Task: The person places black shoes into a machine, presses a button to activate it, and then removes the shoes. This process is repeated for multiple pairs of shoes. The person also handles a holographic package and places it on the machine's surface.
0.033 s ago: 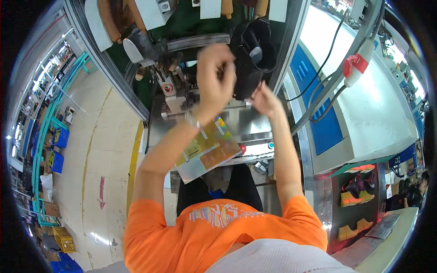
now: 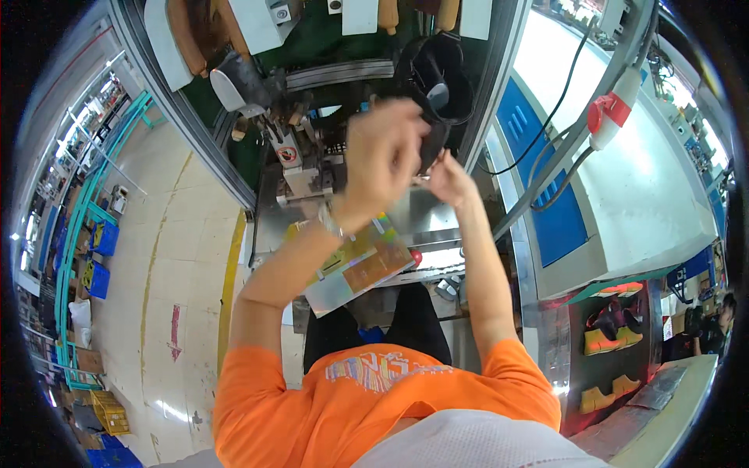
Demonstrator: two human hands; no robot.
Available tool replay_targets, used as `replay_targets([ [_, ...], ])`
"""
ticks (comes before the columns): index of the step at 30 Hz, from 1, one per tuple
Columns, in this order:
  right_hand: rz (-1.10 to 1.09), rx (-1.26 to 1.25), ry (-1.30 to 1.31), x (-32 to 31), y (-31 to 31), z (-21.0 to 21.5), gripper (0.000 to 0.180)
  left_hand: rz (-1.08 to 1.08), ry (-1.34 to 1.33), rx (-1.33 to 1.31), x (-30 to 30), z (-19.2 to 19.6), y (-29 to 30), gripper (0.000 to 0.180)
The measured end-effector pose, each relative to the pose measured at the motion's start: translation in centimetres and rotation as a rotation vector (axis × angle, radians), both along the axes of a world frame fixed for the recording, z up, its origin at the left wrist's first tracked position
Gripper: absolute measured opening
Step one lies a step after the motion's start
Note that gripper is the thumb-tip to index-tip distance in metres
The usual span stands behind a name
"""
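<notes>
Factory floor with a pale concrete aisle on the left and a grey-green machine (image 2: 312,168) directly ahead. Both hands are raised at the machine front: left hand (image 2: 382,152) curled closed over a black shoe upper (image 2: 441,82), right hand (image 2: 446,178) pinching its lower edge. A shiny printed sheet (image 2: 359,269) lies below the forearms.

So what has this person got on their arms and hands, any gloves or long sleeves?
No gloves: the left hand and the right hand are bare, as are both forearms. Short orange sleeves of a T-shirt end above the elbows. A thin metallic wristband circles the left wrist.
</notes>
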State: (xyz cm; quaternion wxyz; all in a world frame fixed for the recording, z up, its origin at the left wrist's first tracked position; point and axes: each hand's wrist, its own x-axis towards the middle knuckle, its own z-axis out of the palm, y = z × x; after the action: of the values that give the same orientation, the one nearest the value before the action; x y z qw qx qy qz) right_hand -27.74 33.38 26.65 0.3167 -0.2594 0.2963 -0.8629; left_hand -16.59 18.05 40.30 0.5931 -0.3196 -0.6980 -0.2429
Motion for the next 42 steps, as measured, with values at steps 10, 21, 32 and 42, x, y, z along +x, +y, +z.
replay_targets([
  [10, -0.136, -0.184, -0.108, 4.5, -2.9, -0.2, 0.061, 0.236, -0.566, -0.294, 5.7, 2.4, 3.1, 0.059],
  [21, -0.236, -0.165, -0.17, 3.1, -3.5, -2.3, 0.056, 0.348, -0.447, -0.149, 1.8, -3.4, 4.7, 0.048],
  [32, -0.339, -0.15, -0.24, -0.9, -5.1, -4.5, 0.051, 0.297, -0.56, -0.024, 2.5, -3.5, 4.3, 0.051],
  [42, -0.375, -0.15, -0.267, -4.0, -5.8, -5.5, 0.047, 0.252, -0.556, -0.004, 1.6, -4.2, 3.9, 0.052],
])
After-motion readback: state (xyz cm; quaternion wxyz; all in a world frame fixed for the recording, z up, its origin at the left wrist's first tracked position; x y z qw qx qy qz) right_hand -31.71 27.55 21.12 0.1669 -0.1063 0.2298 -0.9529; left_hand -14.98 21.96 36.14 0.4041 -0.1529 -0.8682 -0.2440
